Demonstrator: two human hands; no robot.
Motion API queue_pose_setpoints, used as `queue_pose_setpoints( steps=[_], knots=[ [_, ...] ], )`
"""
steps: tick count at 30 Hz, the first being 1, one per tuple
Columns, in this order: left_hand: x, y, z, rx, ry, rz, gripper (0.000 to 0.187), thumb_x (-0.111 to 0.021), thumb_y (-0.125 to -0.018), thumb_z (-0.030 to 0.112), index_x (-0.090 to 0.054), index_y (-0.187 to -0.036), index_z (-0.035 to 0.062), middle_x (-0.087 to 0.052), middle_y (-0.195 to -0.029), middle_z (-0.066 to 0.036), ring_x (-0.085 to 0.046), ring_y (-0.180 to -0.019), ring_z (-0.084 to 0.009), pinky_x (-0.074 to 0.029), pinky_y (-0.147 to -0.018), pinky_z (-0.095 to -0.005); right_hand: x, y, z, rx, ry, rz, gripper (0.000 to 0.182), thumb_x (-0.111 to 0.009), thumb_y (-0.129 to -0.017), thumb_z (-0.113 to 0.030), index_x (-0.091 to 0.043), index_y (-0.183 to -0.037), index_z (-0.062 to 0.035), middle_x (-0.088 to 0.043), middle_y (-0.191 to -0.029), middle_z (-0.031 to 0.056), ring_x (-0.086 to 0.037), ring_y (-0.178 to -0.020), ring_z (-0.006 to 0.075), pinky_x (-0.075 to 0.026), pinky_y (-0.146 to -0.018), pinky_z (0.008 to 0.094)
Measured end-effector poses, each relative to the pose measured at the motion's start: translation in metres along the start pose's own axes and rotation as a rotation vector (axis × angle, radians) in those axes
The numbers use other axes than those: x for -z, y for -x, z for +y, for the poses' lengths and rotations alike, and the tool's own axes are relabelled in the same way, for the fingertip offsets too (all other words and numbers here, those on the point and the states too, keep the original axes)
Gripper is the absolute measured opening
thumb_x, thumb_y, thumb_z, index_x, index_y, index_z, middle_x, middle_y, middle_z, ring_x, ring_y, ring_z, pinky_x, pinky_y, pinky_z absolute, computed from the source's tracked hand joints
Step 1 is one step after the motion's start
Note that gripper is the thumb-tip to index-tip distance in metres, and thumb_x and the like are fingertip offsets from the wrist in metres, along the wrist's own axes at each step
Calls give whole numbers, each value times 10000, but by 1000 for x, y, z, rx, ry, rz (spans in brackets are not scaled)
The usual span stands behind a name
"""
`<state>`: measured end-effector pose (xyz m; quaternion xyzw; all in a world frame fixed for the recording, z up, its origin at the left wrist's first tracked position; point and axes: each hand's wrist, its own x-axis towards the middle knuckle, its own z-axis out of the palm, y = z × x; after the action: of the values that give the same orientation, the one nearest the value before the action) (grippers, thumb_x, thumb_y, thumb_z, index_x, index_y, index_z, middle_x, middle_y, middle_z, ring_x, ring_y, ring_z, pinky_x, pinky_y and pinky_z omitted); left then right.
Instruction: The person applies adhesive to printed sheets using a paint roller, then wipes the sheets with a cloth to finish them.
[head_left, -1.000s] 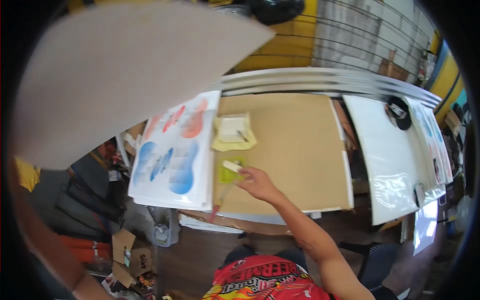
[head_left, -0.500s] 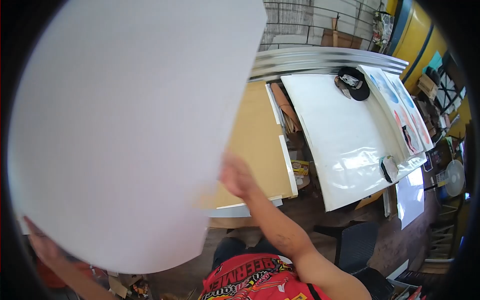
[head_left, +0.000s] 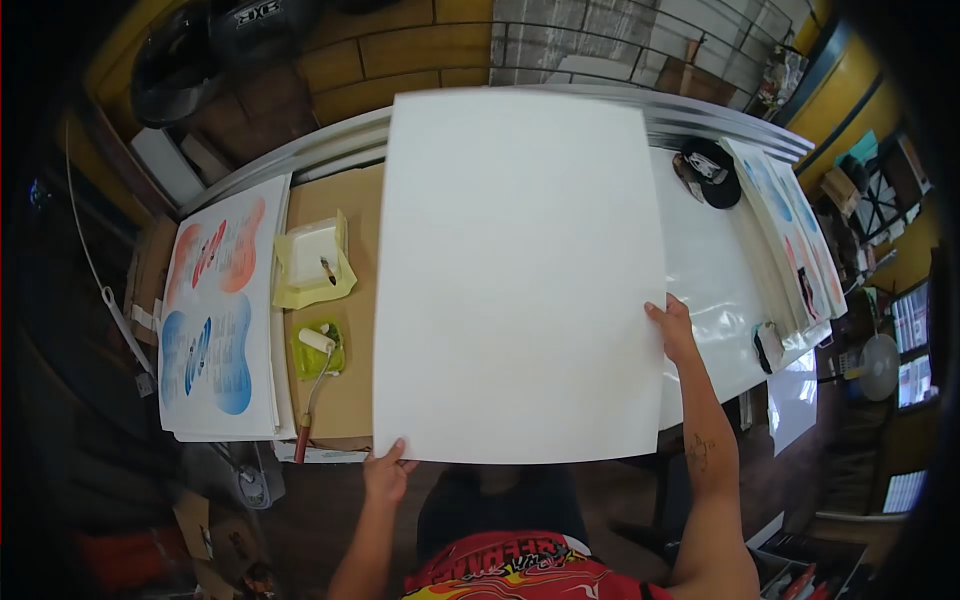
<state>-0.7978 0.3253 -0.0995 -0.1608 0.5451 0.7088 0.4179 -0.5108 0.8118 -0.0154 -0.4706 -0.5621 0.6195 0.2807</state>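
A large blank white board [head_left: 520, 280] spans the middle of the head view, held over the table. My left hand [head_left: 388, 474] grips its lower left corner, thumb on top. On the right edge, a little below mid-height, my right hand [head_left: 672, 328] pinches the board between thumb and fingers. Left of the board, a paint roller [head_left: 316, 342] rests in a green tray [head_left: 332, 368], its handle pointing toward me. Beyond that, a brush [head_left: 328, 270] lies in a white tray on yellow paper [head_left: 342, 284]. Most of the brown tabletop [head_left: 362, 215] is hidden by the board.
Printed sheets with red and blue shapes [head_left: 215, 310] are stacked at the left end. On the right, a black cap [head_left: 708, 172] sits on a glossy white surface [head_left: 700, 270] beside more printed sheets [head_left: 785, 235]. Metal rails [head_left: 740, 125] run along the back.
The white board has swung from close before the camera on the left down and right to the middle. Both hands still hold it; the trays and left stack are now visible.
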Motion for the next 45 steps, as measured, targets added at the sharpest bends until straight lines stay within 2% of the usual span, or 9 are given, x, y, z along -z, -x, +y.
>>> queue_pose_setpoints(
  steps=[7,10,13,19,23,28,34,42,45],
  knots=[
    [-15,-55,-60,17,-99,159,378,-787,-874,81,-622,-1213,41,-721,-1079,-75,-719,-896,-225,-602,-733,-411,-24,-108,51,-19,272,-75,234,-630,-939,-33,-641,-1152,65,-711,-1036,100,-622,-896,160,-519,-807,338],
    [-40,-36,-37,-237,-1103,512,599,-852,-808,171,-580,-1318,13,-680,-1192,-120,-679,-1041,-267,-553,-857,-432,-22,-133,70,-1,442,-82,265,-626,-934,-40,-633,-1173,73,-714,-1043,113,-632,-904,179,-519,-829,343],
    [-59,-35,-33,-915,-1347,509,787,-880,-748,227,-528,-1416,4,-592,-1335,-191,-588,-1207,-345,-472,-996,-501,-14,-139,72,19,490,-79,307,-619,-926,-39,-620,-1207,86,-718,-1067,143,-653,-945,216,-515,-873,350],
    [-122,-83,-49,-810,-1916,-107,819,-741,-864,494,-446,-1548,154,-246,-1636,-262,-219,-1503,-478,-214,-1167,-649,-43,-98,16,272,571,-168,514,-580,-940,-34,-471,-1433,64,-584,-1374,230,-555,-1286,318,-421,-1085,375],
    [-118,-84,-45,-805,-1816,-185,758,-688,-893,534,-475,-1535,190,-199,-1673,-219,-162,-1521,-496,-199,-1153,-686,-107,-64,-25,444,388,-470,788,-608,-971,-142,-176,-1616,-9,-120,-1699,207,-84,-1581,313,-86,-1264,420],
    [-107,-88,-29,-734,-1816,-321,578,-651,-959,315,-510,-1506,192,-290,-1639,-217,-228,-1502,-497,-245,-1153,-652,-247,-24,-30,763,908,-512,785,-610,-942,-529,-332,-1600,-203,-143,-1666,262,-124,-1487,580,-112,-1148,746],
    [-45,-122,-16,-522,-989,-204,476,-506,-997,-37,-534,-1464,47,-614,-1404,-191,-639,-1234,-287,-569,-916,-349,-298,-38,51,778,1087,-538,810,-561,-956,-599,-356,-1585,-132,-139,-1670,251,-89,-1506,552,-93,-1150,751],
    [-75,-109,10,-562,-707,201,479,-561,-966,-21,-498,-1437,-81,-531,-1469,-262,-554,-1334,-350,-434,-1123,-393,-361,-48,78,693,1117,-431,798,-533,-973,-578,-371,-1564,-66,-181,-1657,261,-89,-1517,525,-67,-1158,740],
    [-90,-72,42,-492,-1122,336,525,-654,-925,55,-518,-1411,-87,-524,-1453,-297,-519,-1360,-397,-400,-1144,-422,-375,-41,87,707,1102,-456,799,-543,-971,-564,-364,-1566,-61,-182,-1653,262,-96,-1516,522,-78,-1157,742]
  ],
)
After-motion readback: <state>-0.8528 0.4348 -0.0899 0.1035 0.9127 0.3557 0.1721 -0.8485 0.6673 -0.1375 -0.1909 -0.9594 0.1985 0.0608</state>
